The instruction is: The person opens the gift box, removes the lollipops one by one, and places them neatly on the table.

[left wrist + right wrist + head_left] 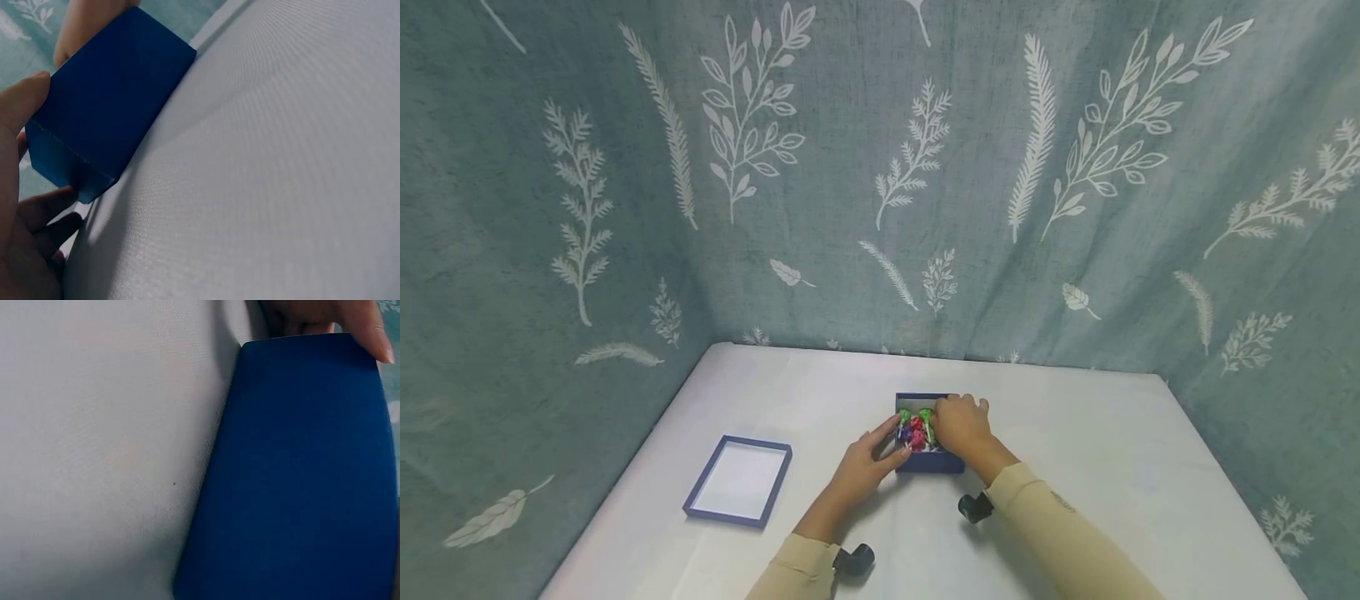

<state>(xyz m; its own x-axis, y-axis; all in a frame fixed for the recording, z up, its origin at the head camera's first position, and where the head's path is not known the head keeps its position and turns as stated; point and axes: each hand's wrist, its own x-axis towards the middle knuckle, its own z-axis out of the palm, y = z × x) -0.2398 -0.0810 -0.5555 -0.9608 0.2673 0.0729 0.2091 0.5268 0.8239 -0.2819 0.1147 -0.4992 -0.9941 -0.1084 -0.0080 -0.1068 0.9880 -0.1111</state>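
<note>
In the head view, a blue box [930,462] stands near the middle of a white surface [1075,442], its open top filled with wrapped candies [917,437] in green, red, pink and purple; any print on their wrappers is too small to read. The left hand [859,468] is at the box's left front corner, thumb and fingers spread wide, the thumb at the front edge and the forefinger along the left side. The right hand [964,427] is over the box's right side with bent fingers, beside a green candy; its fingertips are partly hidden, so whether it has hold of anything cannot be told. A small dark mark on the right sleeve [1060,521] is too small to read. Well to the left lies a shallow blue-rimmed tray or lid [737,482] with a white inside. Behind hangs a teal curtain [850,250] printed with pale leaves and sprigs. The left wrist view shows the box's plain blue outer walls, the left thumb touching an upper edge and other fingers near the short side. In the right wrist view, one long blue wall fills the right half, with a thumb at its far upper corner.
</note>
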